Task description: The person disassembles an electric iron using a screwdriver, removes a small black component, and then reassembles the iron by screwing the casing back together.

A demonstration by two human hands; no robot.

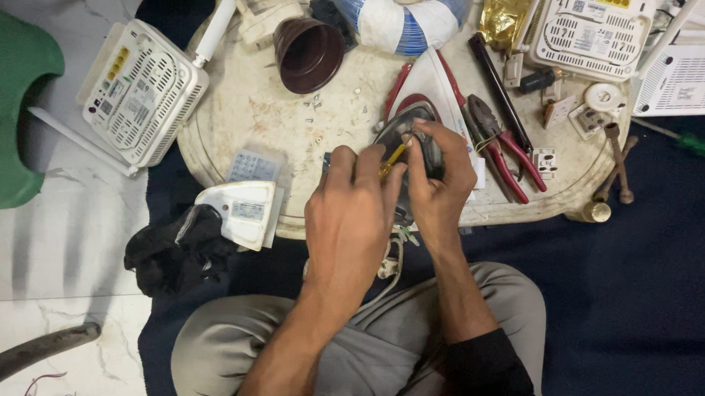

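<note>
at the round table's (238, 116) front edge, left hand (350, 213) grips a yellow-handled screwdriver (393, 159); right hand (439, 178) clasps the clothes iron (418, 118), red-handled pliers (506, 149) just beside.

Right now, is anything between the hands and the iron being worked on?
Nothing visible. The left hand holds a yellow-handled screwdriver against the iron, and the right hand already touches it.

Marble floor (62, 250), dark blue rug (646, 294)
</note>
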